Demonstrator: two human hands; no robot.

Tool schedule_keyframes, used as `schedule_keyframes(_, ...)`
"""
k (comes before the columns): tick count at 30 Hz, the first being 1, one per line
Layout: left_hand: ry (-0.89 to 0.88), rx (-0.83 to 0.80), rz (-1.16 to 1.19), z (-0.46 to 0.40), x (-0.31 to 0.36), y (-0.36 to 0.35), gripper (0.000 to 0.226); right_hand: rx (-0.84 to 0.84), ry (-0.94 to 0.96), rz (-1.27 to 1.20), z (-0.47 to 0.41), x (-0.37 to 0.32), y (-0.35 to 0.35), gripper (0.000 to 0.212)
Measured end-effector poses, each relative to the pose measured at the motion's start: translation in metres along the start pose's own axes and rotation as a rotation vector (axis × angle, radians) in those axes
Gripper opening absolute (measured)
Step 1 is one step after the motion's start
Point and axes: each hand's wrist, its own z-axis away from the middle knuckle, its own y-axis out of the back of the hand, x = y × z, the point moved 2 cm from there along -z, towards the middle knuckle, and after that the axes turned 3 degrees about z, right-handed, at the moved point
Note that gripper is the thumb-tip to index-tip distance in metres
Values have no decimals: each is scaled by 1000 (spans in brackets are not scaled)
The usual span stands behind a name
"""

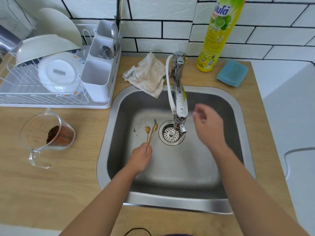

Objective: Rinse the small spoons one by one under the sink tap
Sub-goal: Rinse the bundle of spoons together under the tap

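My left hand (141,157) holds a small bunch of gold-coloured spoons (150,132) by their handles over the steel sink (226,167), bowls pointing away from me, left of the drain (171,133). The chrome tap (179,106) reaches over the drain, and a thin stream of water falls from its spout. My right hand (208,125) hovers blurred to the right of the tap, fingers loosely curled and holding nothing.
A white dish rack (51,99) with bowls and a cutlery caddy (100,72) stands at the back left. A glass measuring jug (47,133) with brown grounds lies on the wooden counter. A beige cloth (150,74), yellow dish soap bottle (216,34) and blue sponge (232,73) sit behind the sink.
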Motion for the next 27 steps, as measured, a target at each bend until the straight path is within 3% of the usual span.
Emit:
schedule_keyframes(2,2,22,-15,1,1,2,32,57,188,34,-35,-38,19,39)
schedule_keyframes(4,4,33,-42,2,3,4,34,-8,310,108,-69,-71,27,54)
schedule_keyframes(8,5,28,-90,5,5,4,36,-294,389,430,-108,-108,17,82)
schedule_keyframes(14,2,10,-177,7,8,4,33,-331,463,605,-101,-95,12,96)
schedule_keyframes(17,13,31,-183,9,11,5,32,-285,426,320,-85,-79,16,74)
schedule_keyframes(20,-12,128,-106,21,20,13,34,-102,97,-129,-36,-45,23,37)
schedule_keyframes(22,-93,202,-107,34,28,21,34,-31,-90,-231,6,-23,24,16)
schedule_keyframes(27,-315,408,-23,79,45,39,30,124,-99,-246,78,-11,43,23)
